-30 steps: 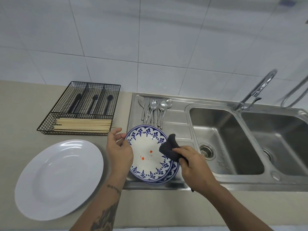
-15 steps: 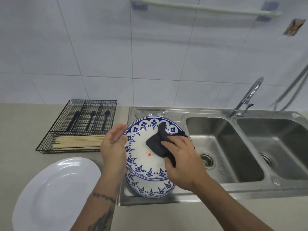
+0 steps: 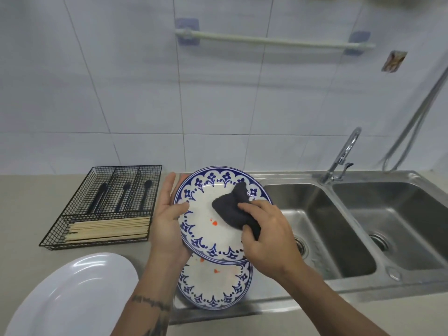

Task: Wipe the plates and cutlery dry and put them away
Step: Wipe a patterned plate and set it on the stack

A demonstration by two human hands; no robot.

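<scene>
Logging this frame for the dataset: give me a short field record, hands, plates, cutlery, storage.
left hand: grips rim of raised blue-patterned plate, thumb on its face
right hand: presses dark cloth on that plate
second patterned plate: flat on drainboard, below the raised one
white plate: on counter, left
wire tray: black utensils, chopsticks in front section
loose cutlery: not visible

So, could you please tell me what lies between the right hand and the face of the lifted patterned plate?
In the head view, a dark cloth lies between the right hand and the lifted plate; the fingers press it against the plate's face.
</scene>
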